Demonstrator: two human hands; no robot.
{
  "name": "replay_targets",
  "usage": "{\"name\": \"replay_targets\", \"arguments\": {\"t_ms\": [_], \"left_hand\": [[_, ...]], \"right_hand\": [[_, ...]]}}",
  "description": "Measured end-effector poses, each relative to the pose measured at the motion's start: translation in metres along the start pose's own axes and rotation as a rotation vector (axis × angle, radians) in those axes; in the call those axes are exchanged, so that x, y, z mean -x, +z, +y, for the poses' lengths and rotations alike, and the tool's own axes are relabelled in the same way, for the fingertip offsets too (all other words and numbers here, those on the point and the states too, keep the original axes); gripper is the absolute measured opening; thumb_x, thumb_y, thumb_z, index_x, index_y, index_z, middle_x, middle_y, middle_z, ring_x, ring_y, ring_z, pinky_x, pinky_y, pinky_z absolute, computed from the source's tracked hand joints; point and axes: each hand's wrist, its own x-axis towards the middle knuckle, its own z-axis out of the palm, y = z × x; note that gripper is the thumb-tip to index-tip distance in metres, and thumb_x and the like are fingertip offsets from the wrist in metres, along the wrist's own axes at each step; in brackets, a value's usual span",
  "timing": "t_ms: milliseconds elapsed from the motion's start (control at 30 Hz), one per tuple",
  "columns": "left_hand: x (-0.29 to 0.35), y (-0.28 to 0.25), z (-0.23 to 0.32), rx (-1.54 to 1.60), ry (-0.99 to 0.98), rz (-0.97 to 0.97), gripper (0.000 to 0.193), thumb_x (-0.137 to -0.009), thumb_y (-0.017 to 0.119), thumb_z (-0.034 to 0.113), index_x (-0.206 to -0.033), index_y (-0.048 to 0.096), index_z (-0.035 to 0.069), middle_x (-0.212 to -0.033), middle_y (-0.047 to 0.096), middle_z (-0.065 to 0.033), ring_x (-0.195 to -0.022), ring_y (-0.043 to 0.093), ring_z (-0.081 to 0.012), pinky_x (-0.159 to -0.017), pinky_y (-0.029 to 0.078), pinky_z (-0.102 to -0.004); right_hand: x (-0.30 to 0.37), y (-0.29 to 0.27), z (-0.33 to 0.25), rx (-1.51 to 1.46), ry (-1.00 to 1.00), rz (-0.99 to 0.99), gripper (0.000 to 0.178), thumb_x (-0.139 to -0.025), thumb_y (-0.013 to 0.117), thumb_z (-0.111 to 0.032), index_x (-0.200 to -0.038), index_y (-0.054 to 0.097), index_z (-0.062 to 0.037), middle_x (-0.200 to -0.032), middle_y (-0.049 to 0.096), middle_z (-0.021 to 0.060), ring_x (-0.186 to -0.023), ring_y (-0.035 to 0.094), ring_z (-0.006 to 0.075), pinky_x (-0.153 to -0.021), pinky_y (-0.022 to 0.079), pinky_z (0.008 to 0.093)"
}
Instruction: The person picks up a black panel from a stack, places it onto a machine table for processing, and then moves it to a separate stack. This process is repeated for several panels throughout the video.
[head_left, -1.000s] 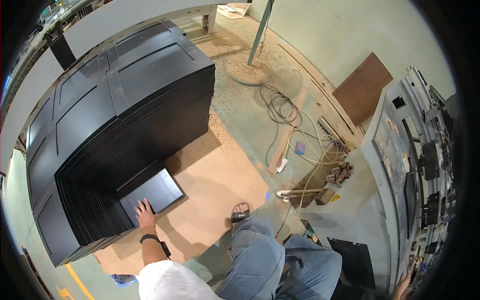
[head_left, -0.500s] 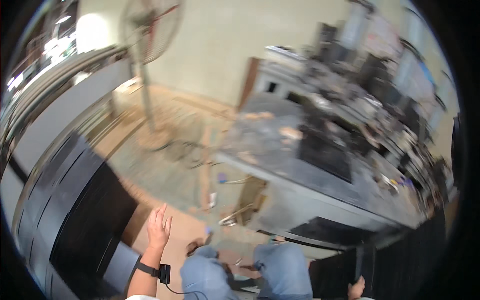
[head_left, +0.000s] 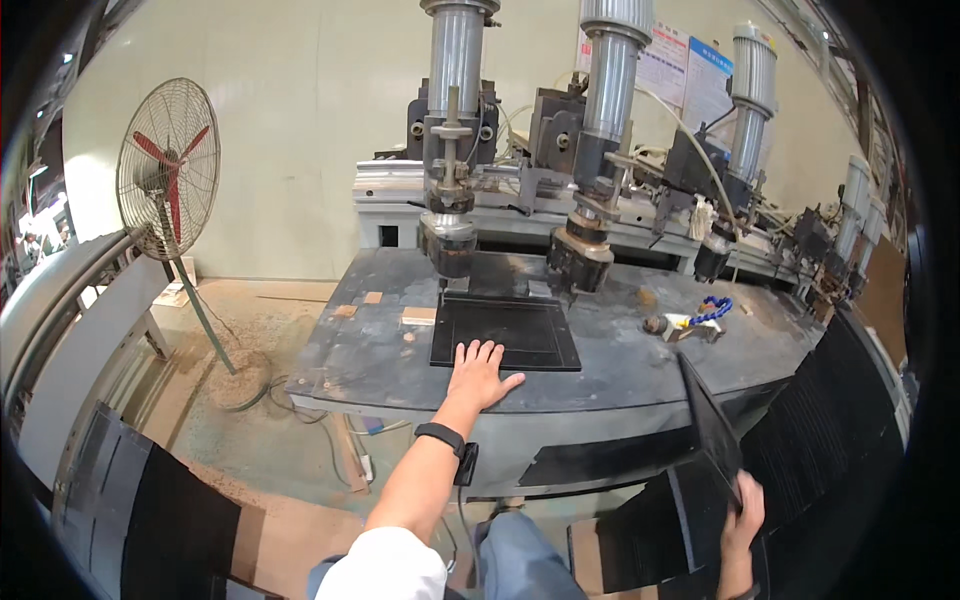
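My left hand (head_left: 480,374) lies flat with fingers spread at the near edge of a black rectangular panel (head_left: 500,328). That panel rests on the grey machine table (head_left: 350,370), below the drilling heads. At the right, my right hand (head_left: 745,510) grips a second black panel (head_left: 708,420) by its lower end and holds it tilted in front of the table edge. A dark band with a small black box sits on my left wrist.
Several vertical motor-driven drill heads (head_left: 455,240) hang over the table. A blue segmented hose (head_left: 712,308) lies at its right. Stacks of black panels stand at right (head_left: 820,430) and lower left (head_left: 170,510). A caged floor fan (head_left: 168,165) stands at left.
My view has swung right toward the machine. My left hand has gone from mid-air to the panel on the table. My right hand has raised a panel beside the right-hand stack.
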Motion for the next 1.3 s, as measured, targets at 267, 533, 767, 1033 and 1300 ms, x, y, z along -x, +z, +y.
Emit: {"name": "replay_targets", "arguments": {"t_ms": [267, 533, 767, 1033, 1300], "left_hand": [[0.169, -0.041, -0.017, -0.219, 0.413, 0.428, 0.031, -0.062, 0.062, 0.013, -0.093, 0.059, 0.010, -0.089, 0.053, -0.0053, -0.088, 0.054, -0.0238, -0.070, 0.046, -0.0335], [0.482, -0.091, -0.091, -0.293, -0.267, 0.353, 0.039, -0.066, 0.061, 0.008, -0.104, 0.067, 0.011, -0.094, 0.064, -0.0035, -0.080, 0.057, -0.0231, -0.069, 0.045, -0.0353], [0.678, -0.041, -0.099, -0.443, -1.014, 0.136, 0.050, -0.066, 0.060, 0.000, -0.115, 0.061, 0.011, -0.108, 0.063, -0.0044, -0.100, 0.056, -0.0225, -0.082, 0.045, -0.0358], [0.770, -0.001, -0.193, -0.635, -1.331, 0.126, 0.052, -0.075, 0.059, 0.003, -0.126, 0.055, 0.013, -0.112, 0.060, -0.0034, -0.099, 0.055, -0.0231, -0.085, 0.048, -0.0343], [0.829, 0.097, -0.225, -0.557, -1.607, -0.202, 0.071, -0.082, 0.060, 0.015, -0.145, 0.028, 0.013, -0.142, 0.036, -0.0110, -0.127, 0.038, -0.0346, -0.105, 0.035, -0.0495]], "right_hand": [[-0.154, 0.183, -0.097, -0.196, -0.496, -0.100, 0.041, -0.067, 0.056, 0.005, -0.104, 0.064, -0.0095, -0.103, 0.066, 0.0072, -0.095, 0.064, 0.0270, -0.082, 0.052, 0.0369], [-0.206, 0.306, -0.100, -0.295, -0.570, -0.490, 0.041, -0.080, 0.067, -0.023, -0.117, 0.060, -0.0072, -0.123, 0.059, 0.0119, -0.118, 0.051, 0.0310, -0.100, 0.042, 0.0395], [-0.222, 0.338, -0.097, -0.387, -0.453, -0.567, 0.039, -0.086, 0.057, -0.001, -0.125, 0.056, -0.0032, -0.129, 0.056, 0.0126, -0.121, 0.050, 0.0283, -0.105, 0.035, 0.0338], [-0.200, 0.334, -0.113, -0.141, -0.379, -0.466, 0.038, -0.097, 0.047, -0.015, -0.133, 0.048, -0.0043, -0.135, 0.050, 0.0146, -0.127, 0.043, 0.0311, -0.107, 0.031, 0.0373], [-0.164, 0.247, 0.003, -0.018, -0.155, -0.486, 0.037, -0.097, 0.048, -0.016, -0.130, 0.050, 0.0006, -0.130, 0.052, 0.0194, -0.123, 0.046, 0.0344, -0.103, 0.034, 0.0404]]}}
